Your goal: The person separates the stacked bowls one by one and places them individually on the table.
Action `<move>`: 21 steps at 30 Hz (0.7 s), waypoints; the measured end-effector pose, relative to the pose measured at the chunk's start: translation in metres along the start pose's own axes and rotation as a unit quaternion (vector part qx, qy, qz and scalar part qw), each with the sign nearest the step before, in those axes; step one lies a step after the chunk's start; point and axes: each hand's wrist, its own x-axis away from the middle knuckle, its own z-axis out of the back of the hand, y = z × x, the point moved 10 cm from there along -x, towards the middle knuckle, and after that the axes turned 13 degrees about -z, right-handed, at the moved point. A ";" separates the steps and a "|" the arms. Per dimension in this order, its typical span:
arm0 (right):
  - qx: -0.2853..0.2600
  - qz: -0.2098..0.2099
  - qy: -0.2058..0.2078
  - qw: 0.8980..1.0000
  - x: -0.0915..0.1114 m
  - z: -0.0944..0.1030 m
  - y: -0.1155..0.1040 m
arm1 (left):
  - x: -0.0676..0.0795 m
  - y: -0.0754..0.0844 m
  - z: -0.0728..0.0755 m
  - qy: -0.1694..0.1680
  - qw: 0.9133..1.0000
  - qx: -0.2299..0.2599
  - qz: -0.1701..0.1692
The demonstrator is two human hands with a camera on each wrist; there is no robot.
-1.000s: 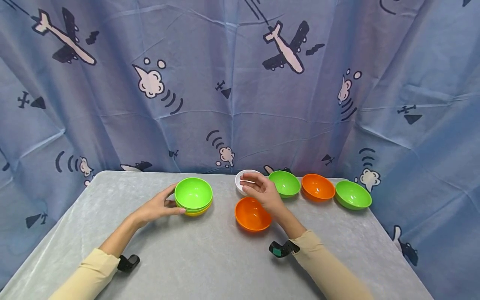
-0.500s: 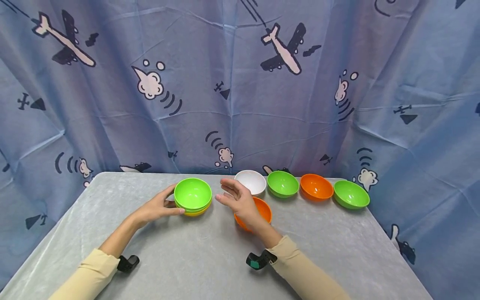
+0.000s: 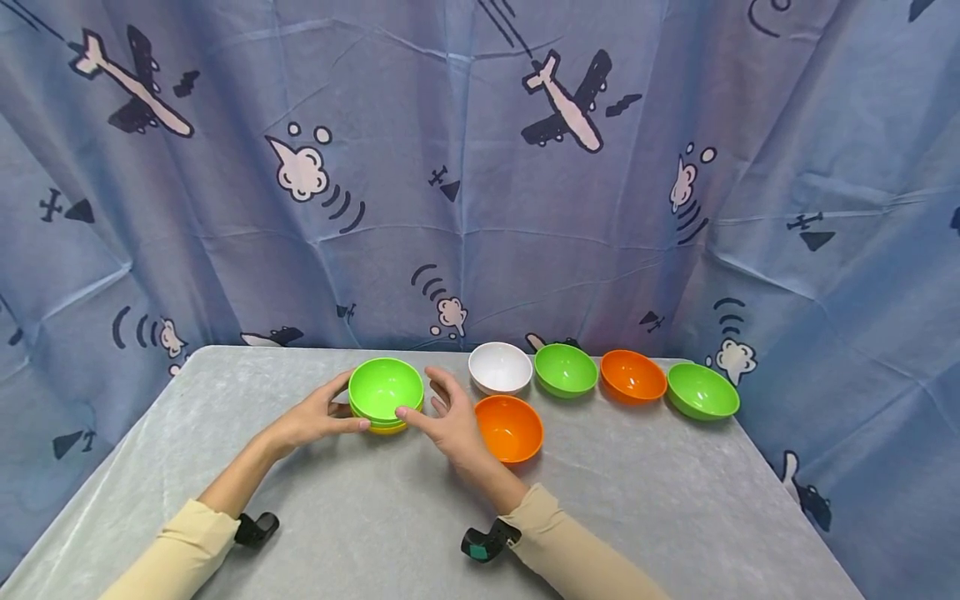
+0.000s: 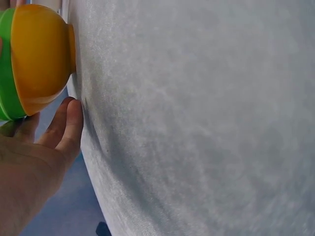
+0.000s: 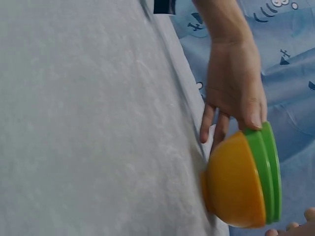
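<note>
A stack of bowls (image 3: 386, 390) stands on the table, two green ones over a yellow bowl (image 4: 40, 56). My left hand (image 3: 315, 414) holds the stack from the left, thumb at the front and fingers round the back. In the right wrist view that thumb lies on the green rim (image 5: 266, 167). My right hand (image 3: 453, 427) is at the stack's right side, fingers spread and thumb in front of the green rim. Its fingertips (image 5: 293, 227) show just short of the stack in the right wrist view. An orange bowl (image 3: 512, 429) sits just right of this hand.
Along the table's back edge runs a row: a white bowl (image 3: 500, 368), a green bowl (image 3: 566, 371), another orange bowl (image 3: 633, 377) and a green bowl (image 3: 702, 392) at the right corner. Behind the grey table (image 3: 337, 517) hangs a blue curtain (image 3: 465, 183).
My right hand has moved left from above the white and orange bowls to the stack's right side, uncovering both. The left hand and the stack have stayed in place.
</note>
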 end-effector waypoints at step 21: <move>0.043 0.004 0.022 0.999 -0.020 -0.020 0.020 | 0.001 0.005 -0.001 0.004 0.999 0.025 -0.023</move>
